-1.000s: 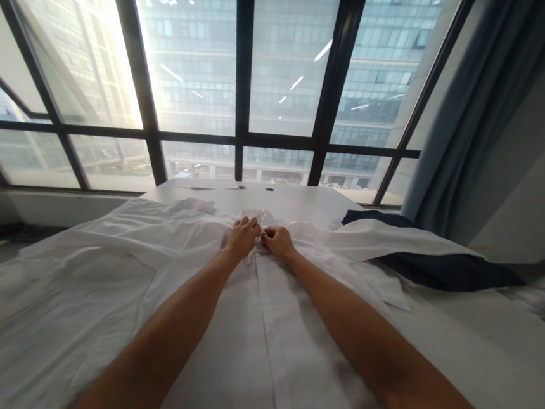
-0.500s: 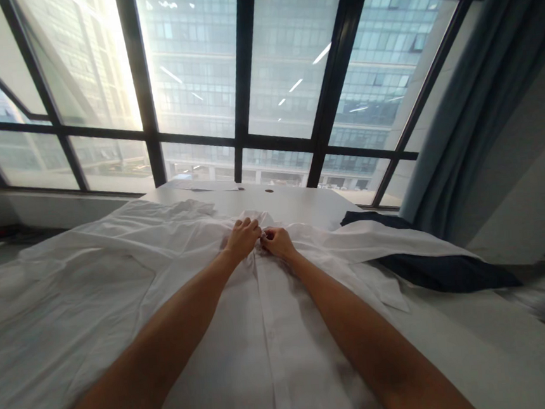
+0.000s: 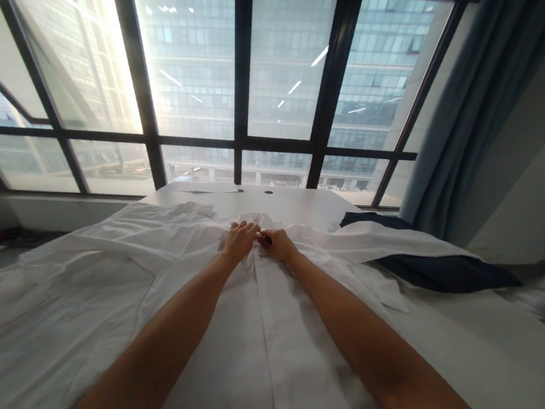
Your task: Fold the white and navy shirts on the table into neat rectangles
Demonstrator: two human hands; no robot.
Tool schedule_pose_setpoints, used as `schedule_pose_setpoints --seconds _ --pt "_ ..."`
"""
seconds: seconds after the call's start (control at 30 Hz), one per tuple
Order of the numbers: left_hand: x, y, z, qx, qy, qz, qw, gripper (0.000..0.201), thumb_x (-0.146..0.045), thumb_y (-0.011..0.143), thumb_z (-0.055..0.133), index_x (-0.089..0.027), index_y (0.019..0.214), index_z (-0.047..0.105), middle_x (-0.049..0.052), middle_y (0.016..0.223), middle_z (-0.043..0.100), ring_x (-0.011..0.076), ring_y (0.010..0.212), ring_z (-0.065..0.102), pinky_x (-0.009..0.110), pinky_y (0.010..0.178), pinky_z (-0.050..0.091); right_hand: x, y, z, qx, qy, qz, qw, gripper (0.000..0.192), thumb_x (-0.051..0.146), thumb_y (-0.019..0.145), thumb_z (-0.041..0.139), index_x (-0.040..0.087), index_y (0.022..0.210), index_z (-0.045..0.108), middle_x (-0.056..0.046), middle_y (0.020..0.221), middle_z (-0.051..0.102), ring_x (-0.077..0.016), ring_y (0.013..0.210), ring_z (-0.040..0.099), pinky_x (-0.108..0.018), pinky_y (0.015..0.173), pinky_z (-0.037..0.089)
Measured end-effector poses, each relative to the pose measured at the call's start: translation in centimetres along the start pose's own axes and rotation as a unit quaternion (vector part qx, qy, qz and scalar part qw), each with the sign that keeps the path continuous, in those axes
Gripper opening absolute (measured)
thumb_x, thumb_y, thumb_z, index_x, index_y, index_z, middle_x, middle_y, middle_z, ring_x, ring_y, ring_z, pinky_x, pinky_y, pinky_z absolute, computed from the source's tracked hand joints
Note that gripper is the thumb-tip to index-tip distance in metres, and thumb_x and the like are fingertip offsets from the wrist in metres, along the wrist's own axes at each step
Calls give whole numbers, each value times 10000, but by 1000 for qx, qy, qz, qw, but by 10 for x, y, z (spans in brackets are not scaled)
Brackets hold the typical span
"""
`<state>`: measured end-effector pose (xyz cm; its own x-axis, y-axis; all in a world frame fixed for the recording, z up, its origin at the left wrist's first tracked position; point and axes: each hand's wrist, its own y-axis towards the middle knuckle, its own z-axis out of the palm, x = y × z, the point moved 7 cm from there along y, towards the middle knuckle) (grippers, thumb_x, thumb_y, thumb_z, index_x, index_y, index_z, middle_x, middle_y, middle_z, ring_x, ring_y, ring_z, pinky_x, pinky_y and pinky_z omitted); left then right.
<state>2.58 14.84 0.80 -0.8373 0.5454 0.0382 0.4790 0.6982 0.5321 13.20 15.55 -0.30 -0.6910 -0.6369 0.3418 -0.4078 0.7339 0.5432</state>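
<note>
A white button-up shirt [image 3: 269,332] lies spread flat on a white table [image 3: 481,352], its button strip running away from me and its sleeves stretched to both sides. Both of my arms reach forward along it. My left hand [image 3: 240,240] and my right hand [image 3: 278,243] meet at the top of the button strip, just under the collar. Each hand pinches the cloth there, fingers closed, and the two hands touch each other. What lies between the fingertips is too small to make out.
A dark navy garment [image 3: 450,268] lies at the right, partly under the shirt's right sleeve. Past the table stands a large window with black frames [image 3: 245,105]. A blue-grey curtain [image 3: 482,97] hangs at the right.
Both hands stay at the collar end of the button strip, with only small finger movements. The view has tilted slightly.
</note>
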Motion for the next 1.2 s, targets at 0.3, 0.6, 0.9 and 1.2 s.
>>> schedule_pose_setpoints --seconds 0.3,0.6,0.9,1.2 --pt "1 0 2 -22 -5 13 1000 129 -222 932 523 -199 1004 628 69 961 698 227 974 585 387 874 361 5 2 -2 6 -47 -44 998 324 378 968 519 158 787 673 -70 774 680 -150 688 574 -224 660 376" --pt "3 0 0 -54 -24 33 998 112 -217 923 545 -207 979 640 55 935 704 219 940 604 382 867 376 1 2 1 -14 -76 -53 996 189 218 877 572 152 712 636 -37 674 640 -136 617 537 -227 624 340" --pt "-2 2 3 -44 -90 66 993 205 -171 932 502 -185 1049 669 70 979 719 201 946 621 345 879 439 -3 0 0 -68 -116 56 989 183 265 874 565 145 826 695 -90 806 704 -178 723 615 -239 666 380" --pt "-6 1 -1 -48 -82 65 993 229 -123 904 511 -169 1053 679 74 964 724 209 938 634 356 873 460 0 0 -2 -72 -121 74 987 189 242 879 547 150 852 711 -97 863 724 -186 772 643 -238 682 382"
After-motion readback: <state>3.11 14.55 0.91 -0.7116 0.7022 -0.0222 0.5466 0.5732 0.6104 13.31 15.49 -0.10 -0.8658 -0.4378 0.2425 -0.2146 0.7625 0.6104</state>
